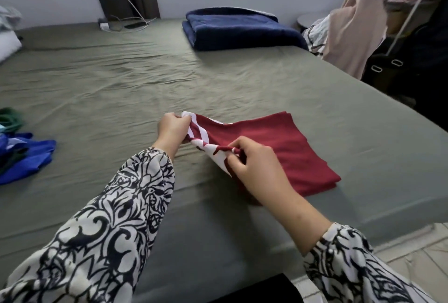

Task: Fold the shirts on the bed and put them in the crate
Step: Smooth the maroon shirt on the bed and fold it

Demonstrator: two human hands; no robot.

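Observation:
A dark red shirt (286,150) with white stripes lies partly folded on the green bed sheet (121,89), near the bed's front right edge. My left hand (172,128) grips the shirt's white-striped left end and lifts it off the sheet. My right hand (252,161) pinches the same raised edge closer to me, fingers curled round the cloth. The rest of the shirt lies flat to the right. A pile of blue and green shirts (21,155) sits at the left edge. No crate is in view.
A folded navy blanket (240,28) lies at the far side of the bed. Cables and a charger (116,25) rest by the wall. Hanging clothes and a dark bag (388,43) crowd the right side. A black object (264,290) shows at the bottom edge.

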